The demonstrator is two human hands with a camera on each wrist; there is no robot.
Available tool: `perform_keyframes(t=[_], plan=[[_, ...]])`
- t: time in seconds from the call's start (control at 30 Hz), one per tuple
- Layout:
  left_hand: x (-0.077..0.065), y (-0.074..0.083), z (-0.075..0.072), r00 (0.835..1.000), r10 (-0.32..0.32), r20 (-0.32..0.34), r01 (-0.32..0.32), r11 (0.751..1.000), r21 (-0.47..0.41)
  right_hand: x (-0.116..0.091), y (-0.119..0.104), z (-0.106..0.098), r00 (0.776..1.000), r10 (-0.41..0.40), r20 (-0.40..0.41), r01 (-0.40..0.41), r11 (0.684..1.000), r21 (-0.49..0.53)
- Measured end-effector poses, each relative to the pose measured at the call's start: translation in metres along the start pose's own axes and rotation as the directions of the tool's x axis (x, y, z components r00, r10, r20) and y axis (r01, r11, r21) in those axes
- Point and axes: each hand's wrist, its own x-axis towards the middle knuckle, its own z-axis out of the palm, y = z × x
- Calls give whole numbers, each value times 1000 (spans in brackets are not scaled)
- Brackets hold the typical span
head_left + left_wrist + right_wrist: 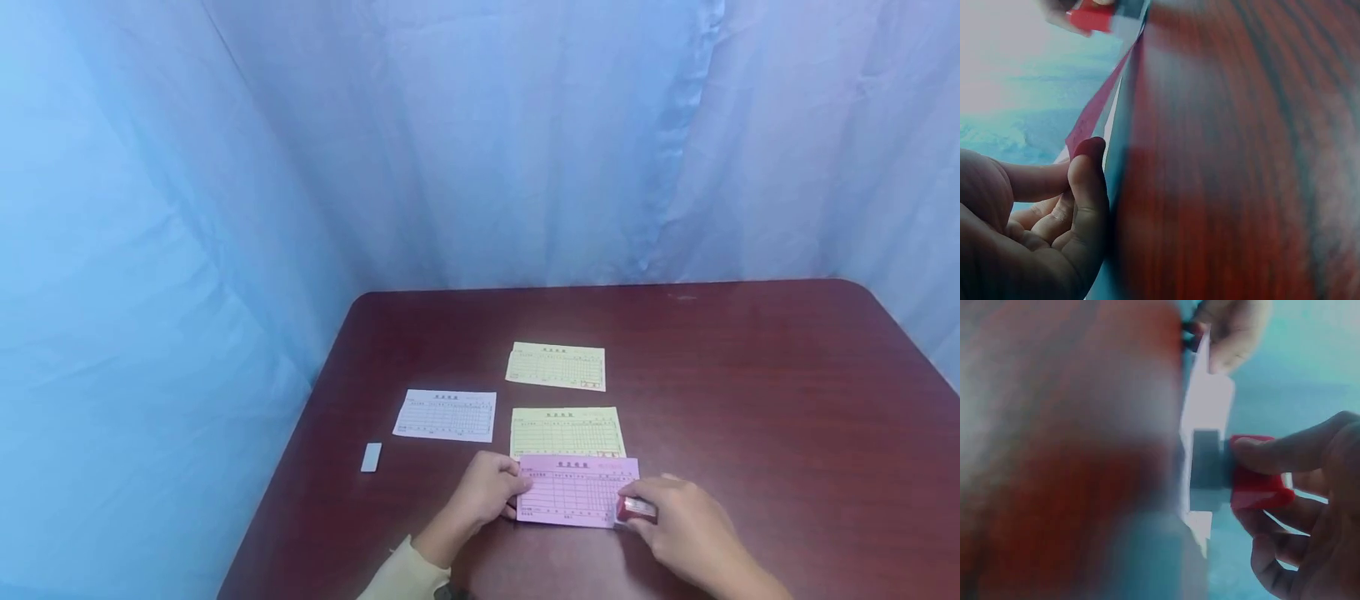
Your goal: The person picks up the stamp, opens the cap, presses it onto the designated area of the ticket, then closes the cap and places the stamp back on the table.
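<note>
A pink printed form (pixel 573 492) lies nearest me, its upper edge overlapping a yellow form (pixel 566 431). My left hand (pixel 487 487) pinches the pink form's left edge between thumb and fingers; the left wrist view shows that edge lifted off the table. In my right hand (pixel 686 521) is a red self-inking stamp (pixel 1260 472), gripped between thumb and fingers. Its grey base (pixel 1207 469) stands at the pink form's lower right corner, right against the paper in the right wrist view. The printed side under the stamp is hidden.
Farther back lies another yellow form (pixel 555 367) with a red mark at its lower right corner. A white form (pixel 446 416) sits to the left, and a small pale rectangular piece (pixel 371 457) beside it. Blue curtains (pixel 480 150) hang behind the dark red table (pixel 750 375).
</note>
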Motion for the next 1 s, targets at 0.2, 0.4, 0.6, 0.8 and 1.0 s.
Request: perform_keyframes(t=[0.2,0.4,0.6,0.8,1.0], plan=[[4,0,-7,1000,27,-9,-28,999,-22,6,8,-25,981,14,-194,7,994,107],[9,5,-21,999,48,-19,-48,999,4,5,16,-26,974,6,-226,25,991,134],[16,11,-35,996,80,-42,-78,997,28,4,20,-22,973,11,-232,24,988,150],[22,15,-46,993,97,-70,-94,995,42,3,24,-21,970,-1,-243,38,988,151],[27,19,-55,989,106,-106,-98,992,73,3,26,-22,971,24,-239,14,988,154]])
